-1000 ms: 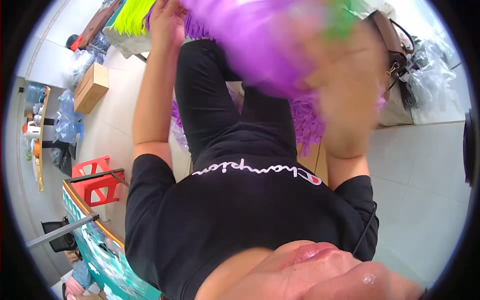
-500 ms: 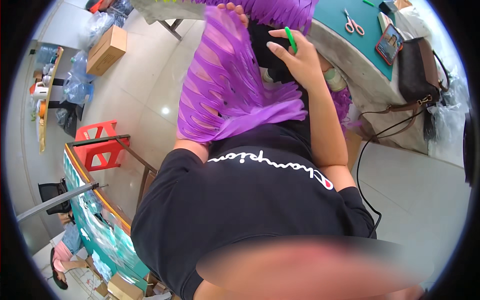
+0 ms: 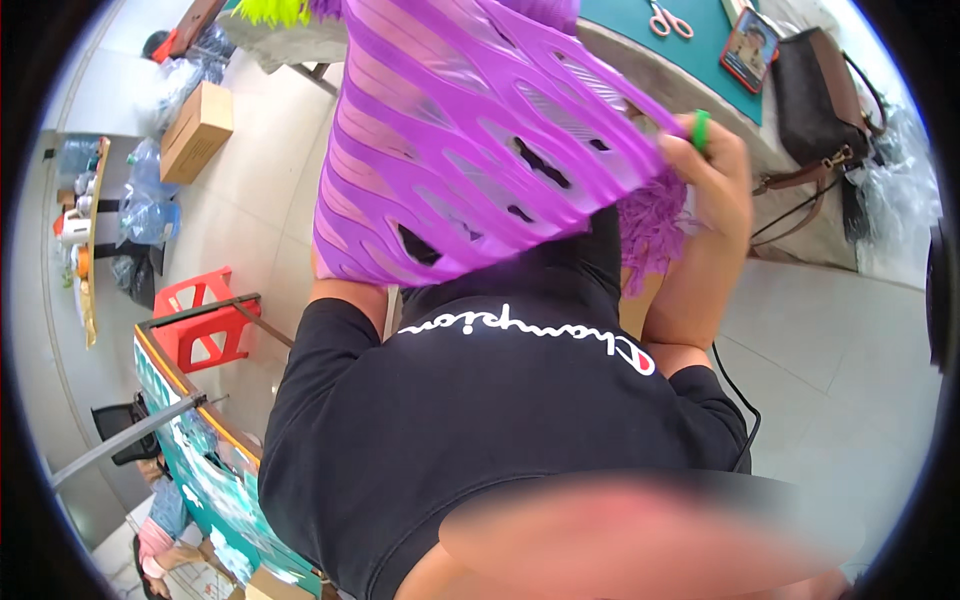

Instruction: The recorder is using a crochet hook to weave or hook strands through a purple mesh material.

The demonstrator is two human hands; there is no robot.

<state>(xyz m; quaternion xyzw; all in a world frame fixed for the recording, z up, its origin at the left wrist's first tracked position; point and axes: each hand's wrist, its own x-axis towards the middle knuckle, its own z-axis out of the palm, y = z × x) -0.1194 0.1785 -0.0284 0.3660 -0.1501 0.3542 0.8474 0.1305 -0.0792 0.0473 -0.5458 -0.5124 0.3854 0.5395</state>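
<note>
Purple slit sheet (image 3: 440, 125); right hand (image 3: 712, 165): fingers gripping its edge, green item (image 3: 701, 131) alongside; left hand: hidden, fingers I cannot tell.

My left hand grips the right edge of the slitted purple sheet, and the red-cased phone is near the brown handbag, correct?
No: the head view shows your right hand gripping that edge of the slitted purple sheet. The red-cased phone is near the brown handbag.

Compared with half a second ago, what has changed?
The right hand, then apart from the slitted purple sheet, now grips its edge, spreading it rightward. The left hand is now hidden. The scissors remain on the teal mat; the red stool stays put.
</note>
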